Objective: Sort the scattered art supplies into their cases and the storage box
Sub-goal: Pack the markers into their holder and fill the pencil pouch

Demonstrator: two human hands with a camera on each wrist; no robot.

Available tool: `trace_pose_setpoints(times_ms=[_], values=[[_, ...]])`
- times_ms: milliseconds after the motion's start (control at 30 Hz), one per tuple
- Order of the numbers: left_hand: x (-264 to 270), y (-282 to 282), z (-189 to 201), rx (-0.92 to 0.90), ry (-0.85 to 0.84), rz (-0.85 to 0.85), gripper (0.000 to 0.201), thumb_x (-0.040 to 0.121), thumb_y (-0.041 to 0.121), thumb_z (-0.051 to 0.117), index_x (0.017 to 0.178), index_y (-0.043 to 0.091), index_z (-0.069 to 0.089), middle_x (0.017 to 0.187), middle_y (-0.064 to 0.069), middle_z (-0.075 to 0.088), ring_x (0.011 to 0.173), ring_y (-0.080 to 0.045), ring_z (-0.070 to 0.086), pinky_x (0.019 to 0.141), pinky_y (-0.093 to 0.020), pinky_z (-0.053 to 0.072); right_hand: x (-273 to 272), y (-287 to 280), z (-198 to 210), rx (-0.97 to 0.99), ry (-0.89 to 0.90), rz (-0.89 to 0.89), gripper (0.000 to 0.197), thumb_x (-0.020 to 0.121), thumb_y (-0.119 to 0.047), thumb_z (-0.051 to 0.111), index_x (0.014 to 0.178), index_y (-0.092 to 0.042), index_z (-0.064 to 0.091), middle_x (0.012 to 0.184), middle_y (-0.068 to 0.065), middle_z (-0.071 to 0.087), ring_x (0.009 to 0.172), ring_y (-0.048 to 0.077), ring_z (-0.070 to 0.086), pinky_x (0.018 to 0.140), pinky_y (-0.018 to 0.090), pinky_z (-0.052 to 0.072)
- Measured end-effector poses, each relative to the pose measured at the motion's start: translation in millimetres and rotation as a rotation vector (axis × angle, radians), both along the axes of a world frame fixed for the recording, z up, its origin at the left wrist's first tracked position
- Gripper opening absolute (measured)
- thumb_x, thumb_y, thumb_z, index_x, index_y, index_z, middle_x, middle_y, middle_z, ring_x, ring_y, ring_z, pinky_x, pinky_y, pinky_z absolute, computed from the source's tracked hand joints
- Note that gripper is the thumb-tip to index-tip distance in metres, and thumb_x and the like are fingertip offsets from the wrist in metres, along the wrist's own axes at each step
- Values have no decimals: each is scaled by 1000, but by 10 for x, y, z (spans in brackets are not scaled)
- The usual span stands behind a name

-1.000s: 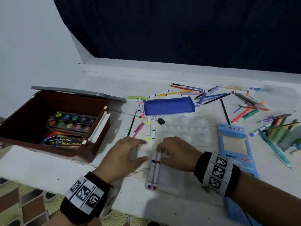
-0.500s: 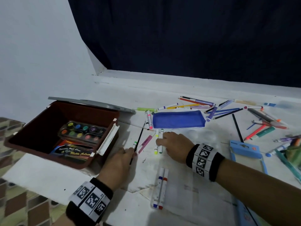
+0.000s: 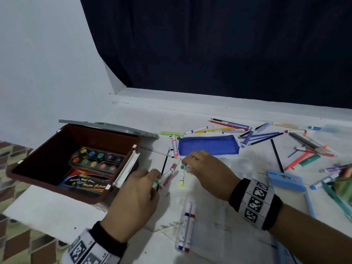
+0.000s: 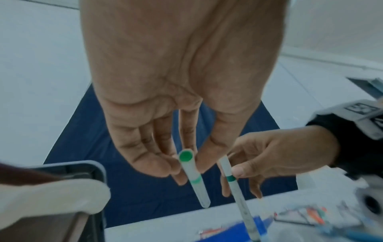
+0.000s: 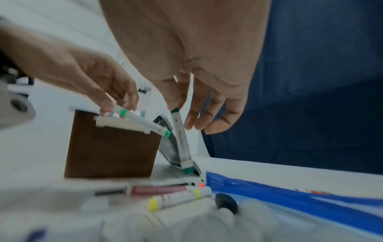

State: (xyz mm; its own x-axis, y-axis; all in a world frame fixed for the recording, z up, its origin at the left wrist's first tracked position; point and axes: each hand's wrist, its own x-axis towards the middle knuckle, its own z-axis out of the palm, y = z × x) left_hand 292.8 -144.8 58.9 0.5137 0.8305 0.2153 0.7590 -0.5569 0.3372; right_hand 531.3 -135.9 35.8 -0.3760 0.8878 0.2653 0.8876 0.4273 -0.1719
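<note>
Head view: the brown storage box (image 3: 47,159) sits open on the desk (image 3: 219,235), holding a watercolour palette (image 3: 96,159) and a flat paint pack (image 3: 85,182), so those count as sorted. Most else does not. Just right of the box, the left hand (image 3: 133,199) pinches a light-green-banded marker (image 3: 164,175); beyond it, further right of the box, the right hand (image 3: 205,170) pinches a dark-green marker (image 3: 182,167) near its end. A yellow marker (image 3: 182,178) lies under that hand. A blue and a red marker (image 3: 185,231) lie side by side inside what looks like a clear sleeve, nearer the camera than the box. The blue pouch (image 3: 208,145) lies closed right of the box's lid; far right of the box sprawl many pencils and pens (image 3: 304,147) and a light-blue case (image 3: 285,181). Left wrist view: left thumb and fingertips (image 4: 182,167) press together on the marker below its green end cap; remaining fingers relaxed. The right hand pinches its own marker at the green band. Right wrist view: blurred; both markers are lifted off the desk in front of the box's wall, each in a fingertip grip, the yellow one on the desk below. Judgement: early stage; paints are boxed, two markers sleeved, two in hand, the bulk of the loose items left.
</note>
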Motion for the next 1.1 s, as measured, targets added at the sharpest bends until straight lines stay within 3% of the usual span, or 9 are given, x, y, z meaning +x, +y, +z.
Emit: trace_pose_setpoints(times_ms=[67, 167, 300, 367, 467, 633, 767, 933, 1100], values=[[60, -6, 159, 41, -89, -24, 28, 80, 9, 65, 103, 26, 63, 85, 10, 56, 74, -9, 54, 64, -22, 41, 26, -161, 148, -33, 253, -72, 5, 100, -17, 51, 98, -21, 54, 88, -6, 58, 82, 14, 50, 68, 31, 46], [162, 7, 330, -31, -343, -66, 20, 86, 18, 72, 101, 31, 66, 82, 13, 62, 76, -8, 59, 65, -12, 43, 110, -420, 272, -206, 632, -232, 11, 100, -29, 51, 96, -19, 51, 80, -3, 64, 75, 13, 57, 67, 30, 49], [350, 59, 295, -376, -620, -133, 19, 87, 12, 75, 100, 25, 70, 75, -1, 63, 68, -21, 62, 68, -32, 52, 198, -717, 213, -391, 1014, -382, 8, 96, -18, 61, 94, -14, 54, 73, 10, 69, 67, 29, 66, 62, 41, 60], [433, 90, 133, -495, -657, -173, 19, 86, 5, 74, 98, 20, 71, 69, 5, 57, 64, -17, 53, 65, -27, 49, 210, -869, 121, -483, 1110, -421, 12, 93, -13, 63, 101, -13, 54, 73, 15, 70, 69, 36, 67, 64, 44, 60], [512, 118, -143, -662, -636, -235, 20, 86, 6, 75, 97, 22, 74, 67, 12, 55, 65, -8, 51, 72, -27, 49, 186, -1068, -17, -585, 1126, -447, 21, 93, -10, 64, 109, -16, 50, 73, 15, 71, 67, 31, 69, 66, 38, 60], [556, 96, -428, -785, -440, -266, 18, 86, 13, 76, 98, 26, 75, 69, -5, 59, 69, -14, 58, 69, -21, 50, 118, -1187, -146, -667, 1135, -444, 21, 93, -10, 64, 108, -15, 50, 75, 18, 71, 67, 29, 69, 70, 40, 61], [582, 60, -530, -685, -244, -239, 18, 85, 14, 77, 101, 21, 74, 66, 11, 67, 61, 1, 60, 65, -17, 46, 40, -1167, -177, -681, 1078, -419, 23, 92, -8, 65, 108, -11, 48, 78, 21, 72, 71, 32, 72, 72, 41, 62], [575, 26, -514, -517, -86, -281, 39, 79, 34, 83, 116, 28, 70, 84, 13, 66, 74, -3, 63, 68, -10, 46, -11, -1090, -204, -718, 991, -453, 33, 85, -6, 73, 113, -6, 55, 82, 18, 73, 70, 28, 74, 70, 41, 62], [526, 16, -491, -432, 61, -355, 74, 74, 47, 83, 139, 29, 53, 112, 13, 56, 94, -3, 54, 84, -10, 42, -6, -1053, -180, -654, 493, -397, 59, 79, -31, 79, 131, -18, 54, 101, -2, 66, 81, 11, 63, 73, 23, 52]])
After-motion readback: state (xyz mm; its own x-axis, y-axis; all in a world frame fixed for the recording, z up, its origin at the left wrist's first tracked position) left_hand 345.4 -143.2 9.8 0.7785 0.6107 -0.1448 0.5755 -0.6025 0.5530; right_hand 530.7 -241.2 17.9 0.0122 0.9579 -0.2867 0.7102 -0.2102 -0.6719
